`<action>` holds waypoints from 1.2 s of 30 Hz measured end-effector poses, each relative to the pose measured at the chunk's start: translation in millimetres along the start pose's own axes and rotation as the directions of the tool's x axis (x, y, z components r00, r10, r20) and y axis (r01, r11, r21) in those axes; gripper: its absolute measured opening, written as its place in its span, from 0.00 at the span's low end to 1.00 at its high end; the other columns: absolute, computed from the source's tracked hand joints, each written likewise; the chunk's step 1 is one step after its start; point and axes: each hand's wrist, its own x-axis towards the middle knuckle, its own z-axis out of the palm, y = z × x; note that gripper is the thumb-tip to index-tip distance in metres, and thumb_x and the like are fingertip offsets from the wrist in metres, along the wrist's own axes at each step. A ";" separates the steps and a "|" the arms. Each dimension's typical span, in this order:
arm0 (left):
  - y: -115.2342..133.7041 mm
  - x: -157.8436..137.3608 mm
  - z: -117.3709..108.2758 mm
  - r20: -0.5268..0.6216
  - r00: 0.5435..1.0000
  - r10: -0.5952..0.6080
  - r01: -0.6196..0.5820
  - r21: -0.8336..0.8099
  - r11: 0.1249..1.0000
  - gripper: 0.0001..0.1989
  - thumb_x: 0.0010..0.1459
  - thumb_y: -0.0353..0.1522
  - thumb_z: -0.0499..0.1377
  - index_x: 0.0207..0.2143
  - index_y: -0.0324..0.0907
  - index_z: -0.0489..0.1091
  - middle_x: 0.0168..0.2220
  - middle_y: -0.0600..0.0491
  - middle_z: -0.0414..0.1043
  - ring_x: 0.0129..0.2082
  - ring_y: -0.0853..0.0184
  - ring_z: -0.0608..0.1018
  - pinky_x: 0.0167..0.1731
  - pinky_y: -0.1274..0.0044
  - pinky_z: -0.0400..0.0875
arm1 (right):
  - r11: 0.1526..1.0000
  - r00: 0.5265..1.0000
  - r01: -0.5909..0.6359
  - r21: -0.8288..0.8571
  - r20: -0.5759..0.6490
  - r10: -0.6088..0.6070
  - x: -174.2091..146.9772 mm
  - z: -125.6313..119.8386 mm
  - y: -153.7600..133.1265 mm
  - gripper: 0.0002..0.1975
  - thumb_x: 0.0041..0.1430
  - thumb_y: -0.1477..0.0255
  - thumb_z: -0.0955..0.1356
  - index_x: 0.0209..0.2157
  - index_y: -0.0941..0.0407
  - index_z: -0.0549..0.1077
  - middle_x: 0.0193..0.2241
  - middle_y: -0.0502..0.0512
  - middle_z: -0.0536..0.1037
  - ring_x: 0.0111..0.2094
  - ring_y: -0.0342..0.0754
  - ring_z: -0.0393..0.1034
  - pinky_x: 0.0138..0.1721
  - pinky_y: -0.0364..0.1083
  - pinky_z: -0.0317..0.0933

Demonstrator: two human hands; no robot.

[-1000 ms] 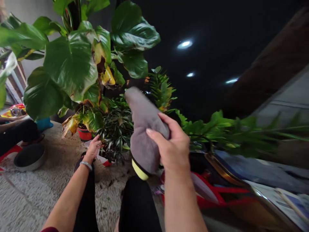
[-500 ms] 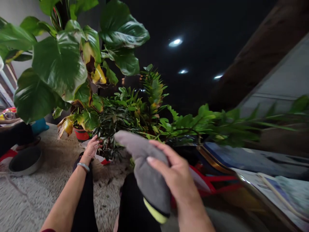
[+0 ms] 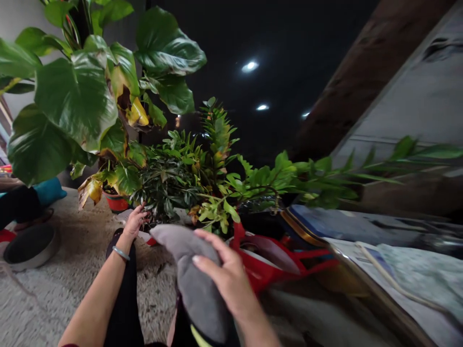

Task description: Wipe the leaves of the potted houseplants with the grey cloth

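Note:
My right hand (image 3: 224,270) is closed round a soft grey plush piece (image 3: 195,274), thumb on top and fingers along the far side. It looks stuffed, with a curved pointed tip aimed to the left and a yellow-green strip at its lower end; what kind of thing it is, I cannot tell. My left hand (image 3: 134,220), a pale bangle at its wrist, reaches forward with fingers apart and nothing visible in it. Just beyond those fingers is a dark-leaved plant (image 3: 162,180); whether they touch its leaves is unclear.
A large-leaved plant (image 3: 75,96) with browned leaves rises at left, near a red pot (image 3: 116,202). A grey basin (image 3: 31,248) is on the floor by another person's leg (image 3: 18,207). To the right are a red bag (image 3: 260,262) and piled papers or cloth (image 3: 408,270).
My right hand has moved left and down with the grey plush piece. The red bag now shows more fully. The whole view has shifted slightly to the right; my left hand stays by the plant.

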 end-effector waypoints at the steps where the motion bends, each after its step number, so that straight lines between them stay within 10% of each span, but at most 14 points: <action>1: -0.8 -1.6 1.4 0.002 1.000 -0.005 0.005 0.004 1.000 0.20 0.40 0.28 0.69 0.40 0.42 0.77 0.44 0.49 0.76 0.38 0.64 0.78 0.32 0.76 0.73 | 0.999 0.995 0.046 -0.001 -0.084 -0.046 3.6 -12.4 -14.9 0.25 0.44 0.64 0.75 0.48 0.51 0.78 0.43 0.55 0.83 0.41 0.58 0.78 0.45 0.54 0.71; 6: -15.3 -15.1 12.8 0.049 0.994 -0.093 0.091 0.035 0.995 0.20 0.40 0.28 0.70 0.40 0.40 0.76 0.40 0.48 0.77 0.36 0.63 0.78 0.33 0.75 0.72 | 0.957 0.838 0.285 -0.060 -0.470 -0.279 79.2 -23.7 -34.8 0.30 0.42 0.62 0.75 0.50 0.55 0.76 0.47 0.57 0.80 0.48 0.58 0.74 0.53 0.56 0.65; 9: -27.2 -25.8 24.4 0.110 0.976 -0.186 0.175 0.103 0.979 0.23 0.41 0.30 0.70 0.43 0.39 0.75 0.37 0.48 0.77 0.35 0.63 0.79 0.32 0.76 0.72 | 0.992 0.936 0.122 0.030 -0.335 -0.105 96.1 11.9 -0.2 0.28 0.39 0.64 0.74 0.45 0.56 0.77 0.45 0.58 0.81 0.48 0.61 0.74 0.53 0.58 0.66; 13: -37.5 -38.0 40.6 0.213 0.940 -0.265 0.232 0.168 0.958 0.26 0.42 0.33 0.70 0.46 0.38 0.74 0.37 0.48 0.78 0.31 0.66 0.77 0.30 0.78 0.70 | 1.000 0.997 -0.002 0.006 -0.077 0.003 32.2 23.4 39.9 0.20 0.39 0.68 0.73 0.39 0.47 0.81 0.42 0.51 0.83 0.48 0.62 0.76 0.53 0.56 0.68; 18: -45.7 -46.1 51.2 0.292 0.881 -0.372 0.273 0.330 0.904 0.32 0.47 0.37 0.69 0.56 0.43 0.70 0.54 0.44 0.73 0.26 0.72 0.76 0.29 0.76 0.70 | 0.992 0.950 -0.120 0.040 -0.287 0.127 -46.3 -91.9 34.0 0.25 0.37 0.63 0.76 0.43 0.47 0.82 0.45 0.55 0.83 0.46 0.63 0.78 0.46 0.55 0.72; 23: -59.2 -51.1 54.5 0.285 0.891 -0.353 0.197 0.459 0.866 0.33 0.49 0.38 0.67 0.57 0.38 0.69 0.43 0.45 0.78 0.18 0.75 0.68 0.21 0.79 0.62 | 0.960 0.745 -0.070 0.270 -0.626 0.230 2.6 -154.7 18.2 0.33 0.42 0.57 0.75 0.52 0.48 0.76 0.49 0.58 0.81 0.40 0.57 0.80 0.39 0.51 0.74; 27: -65.8 -53.3 55.0 0.267 0.898 -0.350 0.184 0.493 0.850 0.22 0.49 0.38 0.67 0.45 0.35 0.74 0.35 0.46 0.79 0.16 0.76 0.64 0.19 0.79 0.56 | 0.934 0.842 -0.130 0.331 -0.461 0.281 45.4 -85.7 34.9 0.30 0.32 0.61 0.77 0.43 0.52 0.80 0.39 0.55 0.84 0.41 0.62 0.79 0.48 0.58 0.71; 30: -65.5 -52.3 55.5 0.253 0.918 -0.305 0.181 0.416 0.891 0.16 0.48 0.39 0.66 0.36 0.36 0.75 0.29 0.49 0.78 0.17 0.75 0.65 0.20 0.80 0.57 | 0.971 0.948 -0.168 0.170 -0.241 0.206 21.2 -41.2 53.9 0.21 0.31 0.65 0.77 0.35 0.45 0.82 0.35 0.51 0.85 0.42 0.64 0.78 0.50 0.60 0.70; 33: -61.7 -51.1 55.5 0.247 0.920 -0.303 0.208 0.348 0.914 0.18 0.48 0.38 0.67 0.40 0.37 0.75 0.32 0.48 0.79 0.19 0.73 0.69 0.22 0.80 0.60 | 0.986 0.974 -0.151 0.069 -0.160 0.160 -23.7 -57.5 62.0 0.20 0.34 0.64 0.78 0.36 0.43 0.82 0.40 0.51 0.84 0.45 0.64 0.78 0.51 0.59 0.70; 36: -57.5 -52.2 55.3 0.254 0.911 -0.324 0.226 0.351 0.909 0.24 0.48 0.38 0.67 0.47 0.38 0.75 0.40 0.44 0.79 0.25 0.70 0.75 0.24 0.79 0.64 | 0.975 0.865 -0.143 0.167 -0.457 0.205 -32.6 -113.9 57.8 0.29 0.33 0.61 0.78 0.43 0.48 0.81 0.43 0.53 0.84 0.45 0.61 0.78 0.45 0.53 0.73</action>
